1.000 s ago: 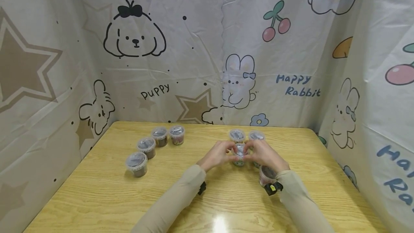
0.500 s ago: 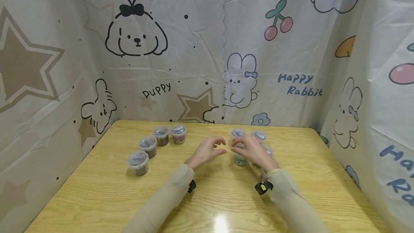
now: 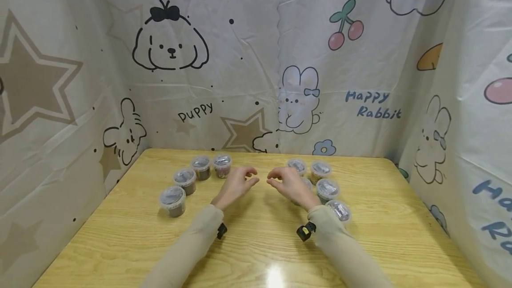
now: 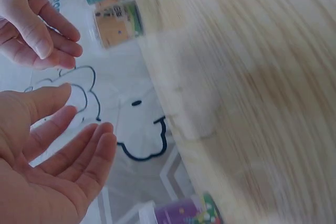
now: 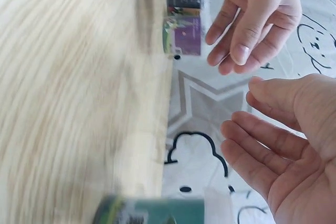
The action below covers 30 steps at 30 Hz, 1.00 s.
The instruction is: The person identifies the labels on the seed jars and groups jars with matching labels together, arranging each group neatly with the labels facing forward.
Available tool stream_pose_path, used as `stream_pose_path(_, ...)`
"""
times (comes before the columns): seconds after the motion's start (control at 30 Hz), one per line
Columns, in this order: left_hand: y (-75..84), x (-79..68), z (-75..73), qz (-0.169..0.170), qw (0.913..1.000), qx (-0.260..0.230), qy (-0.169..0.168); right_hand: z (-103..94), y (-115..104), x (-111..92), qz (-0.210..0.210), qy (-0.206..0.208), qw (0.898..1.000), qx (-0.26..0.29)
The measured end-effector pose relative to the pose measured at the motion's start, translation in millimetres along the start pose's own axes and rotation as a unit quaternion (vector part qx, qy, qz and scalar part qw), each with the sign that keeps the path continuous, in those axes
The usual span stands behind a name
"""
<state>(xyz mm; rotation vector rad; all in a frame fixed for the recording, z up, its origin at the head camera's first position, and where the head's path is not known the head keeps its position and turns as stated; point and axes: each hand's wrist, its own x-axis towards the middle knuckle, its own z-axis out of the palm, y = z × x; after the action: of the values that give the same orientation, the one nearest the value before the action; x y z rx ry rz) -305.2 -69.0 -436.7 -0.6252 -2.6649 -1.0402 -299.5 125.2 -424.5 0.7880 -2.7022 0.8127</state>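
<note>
In the head view my left hand (image 3: 237, 184) hovers over the middle of the table, fingers loosely bent, holding nothing. To its right, my right hand (image 3: 291, 186) faces it with a gap between the fingertips, also without anything in its grasp. Behind the right hand, a small lidded tub (image 3: 307, 183) is mostly hidden. The right wrist view shows a teal-labelled tub (image 5: 163, 212) below that hand. Nearest the left hand is a clear-lidded tub (image 3: 222, 166) with a purplish look; a purple-labelled tub (image 4: 181, 212) appears at the bottom of the left wrist view.
On the left, more lidded tubs (image 3: 173, 201) form a slanting row. Another group stands on the right, including a back tub (image 3: 321, 171), a middle tub (image 3: 328, 189) and a front tub (image 3: 340, 210) beside the right sleeve. A printed curtain (image 3: 240, 57) surrounds the wooden table (image 3: 256, 243).
A second ago both hands were around a tub in the right group. They have let go and moved left, leaving it standing there. The left row looks unchanged.
</note>
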Motion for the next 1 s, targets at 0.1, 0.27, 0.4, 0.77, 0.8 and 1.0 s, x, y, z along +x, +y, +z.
stream_pose_path(0.1, -6.6, -3.5, -7.5, -0.009, 0.9998, 0.014, 0.015, 8.0, -3, 8, -0.007, -0.008, 1.0, 0.007)
stream_pose_path(0.27, -18.5, -8.0, -21.6, -0.042, 0.9975, 0.033, 0.045, 17.8, -13, 24, -0.011, -0.021, 1.0, 0.001)
stream_pose_path(0.4, -24.4, -9.3, -32.8, -0.067, 0.9949, 0.038, 0.065, 25.0, -20, 37, -0.018, -0.026, 0.999, 0.001)
stream_pose_path(0.77, -38.5, -12.4, -51.6, -0.136, 0.9822, 0.064, 0.113, 38.5, -26, 65, -0.041, -0.046, 0.998, -0.033)
stream_pose_path(0.8, -39.9, -12.2, -52.0, -0.136, 0.9819, 0.067, 0.113, 38.7, -26, 68, -0.048, -0.05, 0.997, -0.045)
stream_pose_path(1.0, -46.5, -12.5, -52.0, -0.149, 0.9771, 0.088, 0.124, 45.5, -32, 83, -0.066, -0.067, 0.992, -0.084)
